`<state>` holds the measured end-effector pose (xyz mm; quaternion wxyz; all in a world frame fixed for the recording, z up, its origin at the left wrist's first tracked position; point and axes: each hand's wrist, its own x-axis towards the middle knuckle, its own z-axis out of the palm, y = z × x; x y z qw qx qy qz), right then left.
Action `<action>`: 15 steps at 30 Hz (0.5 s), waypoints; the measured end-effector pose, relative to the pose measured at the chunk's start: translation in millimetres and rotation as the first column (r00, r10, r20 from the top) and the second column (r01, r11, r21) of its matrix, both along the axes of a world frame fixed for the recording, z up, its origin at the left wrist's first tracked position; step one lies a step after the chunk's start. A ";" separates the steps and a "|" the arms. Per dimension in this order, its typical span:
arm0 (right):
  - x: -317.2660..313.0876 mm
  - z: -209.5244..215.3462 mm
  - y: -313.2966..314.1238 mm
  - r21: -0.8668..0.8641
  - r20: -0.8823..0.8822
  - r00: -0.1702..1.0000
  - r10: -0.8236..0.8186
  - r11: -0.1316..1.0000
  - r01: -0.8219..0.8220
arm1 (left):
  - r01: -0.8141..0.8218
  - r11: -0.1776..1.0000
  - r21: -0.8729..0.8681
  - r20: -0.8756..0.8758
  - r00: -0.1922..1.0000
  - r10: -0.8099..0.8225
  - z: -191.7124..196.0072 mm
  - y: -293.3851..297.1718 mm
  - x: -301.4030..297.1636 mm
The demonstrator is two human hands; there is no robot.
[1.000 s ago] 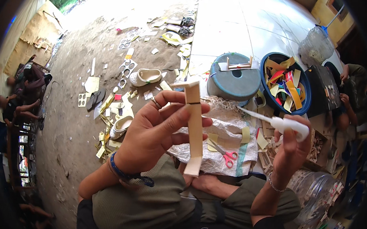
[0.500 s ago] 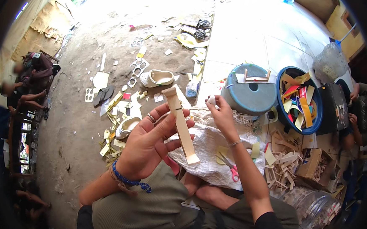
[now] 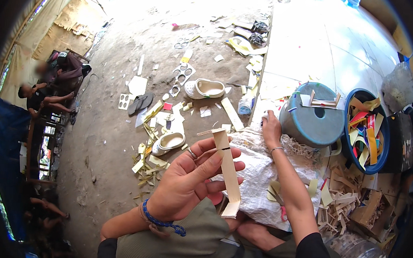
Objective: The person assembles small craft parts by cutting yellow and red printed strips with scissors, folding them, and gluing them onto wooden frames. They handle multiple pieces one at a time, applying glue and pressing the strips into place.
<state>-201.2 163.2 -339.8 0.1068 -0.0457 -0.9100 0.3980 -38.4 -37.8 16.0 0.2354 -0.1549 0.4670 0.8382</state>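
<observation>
My left hand grips a light wooden piece, a long narrow strip with a short end part at each end and a dark mark near its upper end. Farther off, my right hand reaches to the edge of the white sacking, its fingers closed around a small white thing whose kind I cannot make out. Beside that hand stands a round blue-grey tub-like stool. On top of it rests a similar wooden piece. Scissors lie partly hidden behind my right forearm.
At the right are a blue basin of coloured scraps, a pile of wooden offcuts and a cardboard box. Clogs, a sandal and scraps litter the ground. Other people sit far left.
The whole view has shifted, so the surroundings sit farther right and lower. My right hand has moved a little forward, away from me. The wooden piece in my left hand has turned slightly.
</observation>
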 end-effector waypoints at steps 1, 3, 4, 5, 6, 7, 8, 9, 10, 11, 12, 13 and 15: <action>0.5 -2.6 0.2 -0.009 0.015 1.000 -0.015 1.000 0.015 | -0.004 1.000 -0.004 0.014 1.000 0.004 -0.1 0.3 -0.7; 1.0 -5.4 0.5 -0.012 -0.040 0.999 0.000 1.000 0.000 | 0.008 1.000 0.025 -0.006 1.000 -0.008 0.1 1.2 -1.5; 1.4 -5.8 0.8 -0.006 -0.032 0.999 0.001 1.000 -0.001 | 0.004 1.000 0.025 0.005 1.000 -0.004 0.3 1.8 -1.3; 1.3 -5.6 0.9 -0.006 -0.004 1.000 -0.010 1.000 0.010 | 0.011 0.999 0.041 -0.006 1.000 -0.011 0.7 2.3 -1.2; 1.3 -4.9 1.0 -0.002 -0.023 1.000 -0.001 1.000 0.001 | 0.011 0.999 0.047 -0.003 1.000 -0.011 1.3 2.6 -1.1; 1.5 -4.0 1.2 -0.005 -0.018 1.000 -0.004 1.000 0.004 | 0.005 0.999 0.046 0.008 1.000 -0.006 1.7 3.1 -0.7; 1.6 -3.1 1.1 -0.007 0.001 1.000 -0.010 1.000 0.010 | 0.012 0.999 0.052 0.000 1.000 -0.012 2.1 3.6 -0.3; 1.7 -2.3 1.3 -0.024 -0.003 1.000 -0.002 1.000 0.002 | 0.014 0.999 0.051 -0.001 1.000 -0.014 2.4 4.2 0.0; 1.7 -1.8 1.6 -0.040 0.009 1.000 0.002 0.999 -0.002 | 0.012 0.999 0.044 0.009 1.000 -0.013 2.7 4.8 0.3; 1.8 -1.8 2.0 -0.049 0.029 1.000 -0.006 0.999 0.008 | 0.018 0.999 0.050 -0.001 1.000 -0.018 2.8 5.5 0.5; 1.7 -2.3 2.1 -0.057 0.022 1.000 0.005 0.998 -0.004 | 0.020 0.999 0.050 -0.002 1.000 -0.020 3.0 6.0 0.6; 1.7 -3.3 2.4 -0.059 0.022 1.000 0.003 0.998 -0.002 | 0.017 0.999 0.043 0.008 1.000 -0.017 3.1 6.6 0.7; 1.9 -6.5 2.7 -0.052 0.001 1.000 0.008 0.999 -0.008 | 0.031 0.998 0.058 -0.015 0.999 -0.030 3.3 7.4 0.9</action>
